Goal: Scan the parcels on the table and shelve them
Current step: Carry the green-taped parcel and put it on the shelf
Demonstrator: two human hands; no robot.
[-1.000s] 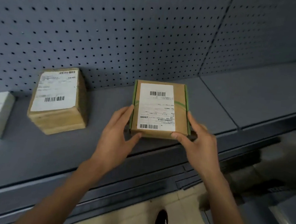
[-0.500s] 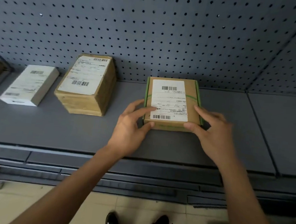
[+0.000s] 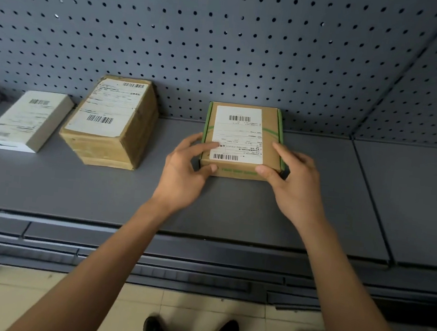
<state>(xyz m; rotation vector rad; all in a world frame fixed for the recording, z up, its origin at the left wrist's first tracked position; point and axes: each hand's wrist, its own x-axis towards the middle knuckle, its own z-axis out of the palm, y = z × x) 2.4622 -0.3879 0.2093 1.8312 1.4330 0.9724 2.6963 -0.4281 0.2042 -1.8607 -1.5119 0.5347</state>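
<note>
A flat brown parcel [image 3: 268, 143] with green edges and a white barcode label lies on the grey shelf [image 3: 208, 204], close to the pegboard back wall. My left hand [image 3: 184, 170] holds its near left corner, thumb on the front face and fingers on top and along the side. My right hand [image 3: 294, 181] grips the near right corner the same way.
A taller taped brown parcel [image 3: 111, 124] and a white parcel [image 3: 25, 120] sit on the shelf to the left. Bare shelf extends right of my hands past a seam [image 3: 370, 202]. The shelf's front lip [image 3: 203, 250] runs below my forearms, with floor tiles and my shoes underneath.
The green-edged parcel has been slid back from the shelf's front toward the pegboard, both hands staying on its near corners. My view has swung to face the shelf squarely.
</note>
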